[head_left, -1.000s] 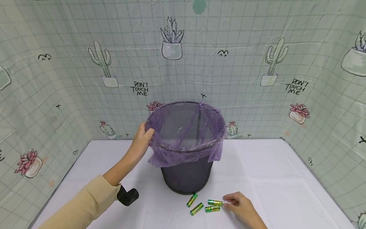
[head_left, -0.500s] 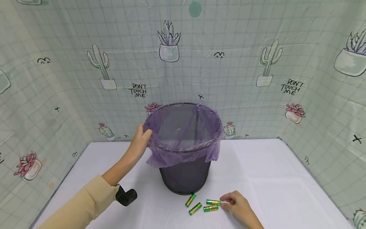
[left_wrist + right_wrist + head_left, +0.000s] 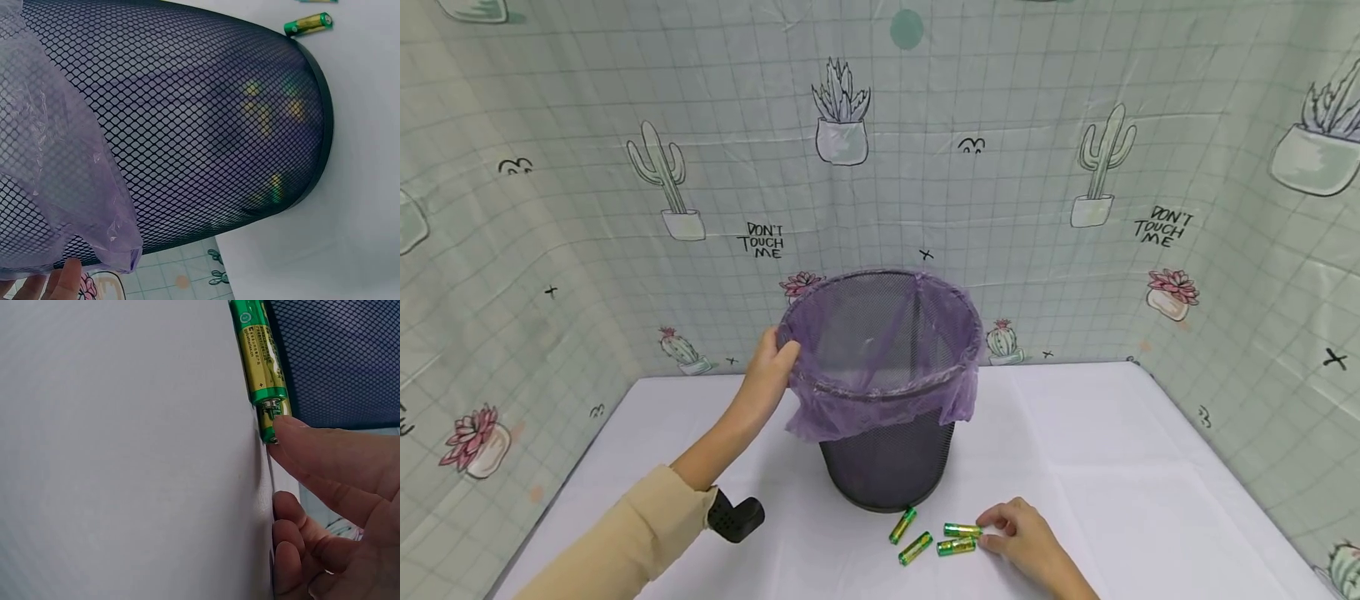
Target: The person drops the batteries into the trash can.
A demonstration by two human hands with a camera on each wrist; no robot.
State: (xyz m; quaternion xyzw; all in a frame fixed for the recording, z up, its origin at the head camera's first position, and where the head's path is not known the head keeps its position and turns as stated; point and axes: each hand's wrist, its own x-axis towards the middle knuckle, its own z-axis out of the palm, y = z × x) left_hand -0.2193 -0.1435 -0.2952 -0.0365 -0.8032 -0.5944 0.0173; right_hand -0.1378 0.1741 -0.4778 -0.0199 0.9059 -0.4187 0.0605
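A black mesh wastebasket (image 3: 891, 467) stands upright on the white table, lined with a thin purple bag (image 3: 880, 412) folded over its rim. My left hand (image 3: 767, 367) grips the rim at the left, thumb inside. Several green-and-gold batteries lie in front of the basket. At the rightmost pair, my right hand (image 3: 1024, 537) pinches the end of the farther battery (image 3: 963, 530) between thumb and forefinger. The nearer battery (image 3: 259, 356) lies right beside it, partly covering it in the right wrist view. Two more, a slanted battery (image 3: 916, 548) and another battery (image 3: 903, 525), lie to the left.
Through the mesh in the left wrist view, blurred green-and-yellow shapes (image 3: 265, 119) show at the basket's bottom. A black device (image 3: 736, 517) is strapped at the left wrist. A cactus-print cloth (image 3: 1000, 192) hangs around the back and sides of the table (image 3: 1112, 467).
My right thumb and forefinger have closed in on the end of the farther battery. The left hand keeps its grip on the rim, and the head view has shifted slightly.
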